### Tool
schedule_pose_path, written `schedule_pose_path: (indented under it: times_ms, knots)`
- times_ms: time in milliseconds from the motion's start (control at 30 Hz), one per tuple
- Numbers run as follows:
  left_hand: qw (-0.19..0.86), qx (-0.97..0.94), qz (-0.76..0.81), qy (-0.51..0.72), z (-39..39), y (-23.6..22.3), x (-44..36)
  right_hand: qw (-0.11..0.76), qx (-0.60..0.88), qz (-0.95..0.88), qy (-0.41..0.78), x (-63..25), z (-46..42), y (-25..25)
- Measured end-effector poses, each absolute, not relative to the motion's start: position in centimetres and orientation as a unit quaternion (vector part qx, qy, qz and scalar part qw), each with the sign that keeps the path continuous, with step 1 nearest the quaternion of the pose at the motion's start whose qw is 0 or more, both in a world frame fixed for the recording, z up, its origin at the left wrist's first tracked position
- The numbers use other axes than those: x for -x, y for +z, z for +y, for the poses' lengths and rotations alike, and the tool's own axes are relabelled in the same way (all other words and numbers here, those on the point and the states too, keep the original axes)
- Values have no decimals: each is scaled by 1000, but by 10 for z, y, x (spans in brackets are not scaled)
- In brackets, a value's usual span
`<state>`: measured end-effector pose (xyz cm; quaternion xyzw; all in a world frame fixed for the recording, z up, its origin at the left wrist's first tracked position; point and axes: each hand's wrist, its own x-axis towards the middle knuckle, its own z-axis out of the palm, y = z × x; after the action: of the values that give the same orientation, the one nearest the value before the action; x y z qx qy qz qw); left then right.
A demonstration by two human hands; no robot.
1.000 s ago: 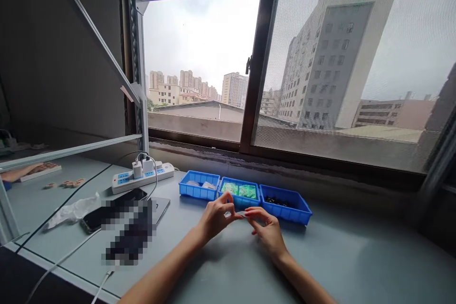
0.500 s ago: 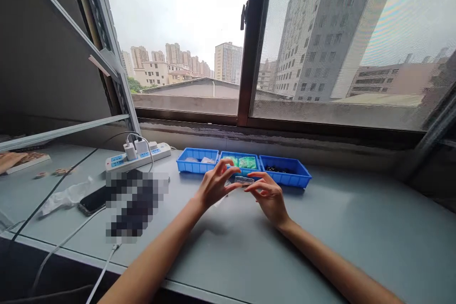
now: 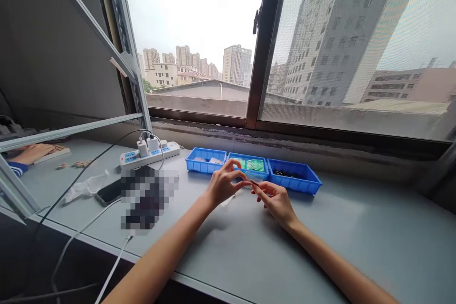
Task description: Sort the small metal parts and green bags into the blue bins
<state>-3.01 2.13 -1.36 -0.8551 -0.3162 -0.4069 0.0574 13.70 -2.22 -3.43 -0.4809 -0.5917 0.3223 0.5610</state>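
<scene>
My left hand (image 3: 228, 184) is closed in a pinch, its thumb and index fingertip meeting at a small, thin piece (image 3: 254, 183) in front of the bins. Facing it, my right hand (image 3: 277, 202) grips the same piece between thumb and fingers, the other fingers loosely curled. The piece looks dark and edge-on now; its exact kind is too small to tell. Just beyond the fingertips stands the middle blue bin (image 3: 265, 175), with green packets (image 3: 255, 165) in it. Under my left hand lies a bit of clear plastic (image 3: 233, 197) on the table.
The left blue bin (image 3: 204, 166) holds pale packets, the right one (image 3: 302, 183) small black parts. A power strip (image 3: 166, 152), a phone (image 3: 109, 194), crumpled plastic (image 3: 85, 186) and cables lie leftward. Another person's hand (image 3: 33, 153) rests at far left, behind a metal frame (image 3: 71, 128).
The view has turned slightly left, bringing another person's hand into sight. My right fingers have shifted lower, and the piece, seen earlier as a clear flat rectangle, now appears tilted and edge-on.
</scene>
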Motion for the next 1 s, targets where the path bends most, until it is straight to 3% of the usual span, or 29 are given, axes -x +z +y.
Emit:
schedule_pose_path:
  times_ms: [167, 333, 500, 1000]
  knots:
    - [24, 797, -419, -434, 29, -8, 36, 567, 481, -575, 342, -137, -21, -36]
    - [76, 539, -613, -573, 51, 1, 82, 575, 484, -558, 353, -139, -20, -37]
    - [83, 475, -696, -532, 63, 0, 110, 560, 489, -559, 367, -139, -23, -36]
    - [64, 521, -717, -459, 75, -4, 108, 539, 501, -563, 376, -141, -24, -34]
